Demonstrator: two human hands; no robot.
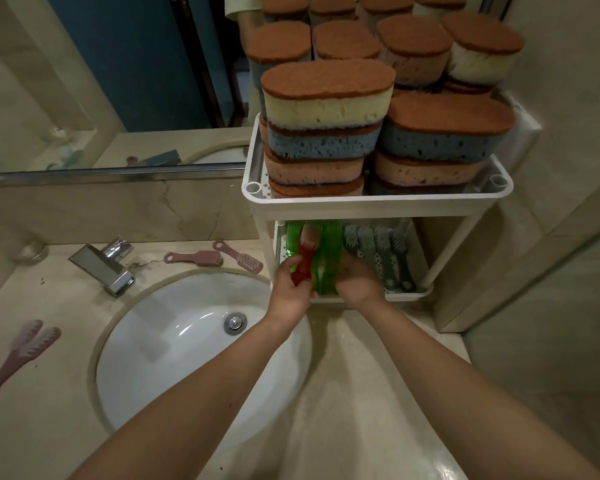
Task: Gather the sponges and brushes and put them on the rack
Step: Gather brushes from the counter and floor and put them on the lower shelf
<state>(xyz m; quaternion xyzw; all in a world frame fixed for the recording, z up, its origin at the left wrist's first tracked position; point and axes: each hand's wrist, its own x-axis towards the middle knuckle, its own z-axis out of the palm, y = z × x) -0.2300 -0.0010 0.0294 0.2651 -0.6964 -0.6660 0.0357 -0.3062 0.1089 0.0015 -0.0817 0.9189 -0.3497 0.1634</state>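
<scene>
- Hands meet at the lower tier of the rack point(378, 202), both arms stretched over the counter point(361, 393).
- Left hand point(290, 289): fingers curled round the handle of a red brush point(302, 265), bristle end pointing into the shelf, apparently being slid in beside the green ones.
- Right hand point(359, 282): laid over the near ends of the green brushes point(328, 258), back of hand to camera. Fingers are hidden, so cannot tell if it grips them or only steadies them.
- Lower shelf point(409, 294): green brushes on the left, a row of grey brushes point(378, 251) just beside them on the right, handles toward the person.
- Top shelf: sponges point(326, 109) stacked several high, brown scrub side up, filling the tray. A mirror point(84, 81) behind doubles them, so no count given.
- Left on the counter: two pink brushes point(194, 258) lie behind the sink point(187, 341), to the right of the faucet point(101, 268).
- Two more pink brushes point(25, 348) lie together near the left edge, well apart from the rack.
- No loose sponge seen on the counter or in the sink.
- Progress, judged: sponge part looks finished and the brush part is well over half done. Red brush is going in now. Four pink brushes remain to collect and shelve.
- Space for them looks tight on the lower shelf. They may need laying on top of the others.
</scene>
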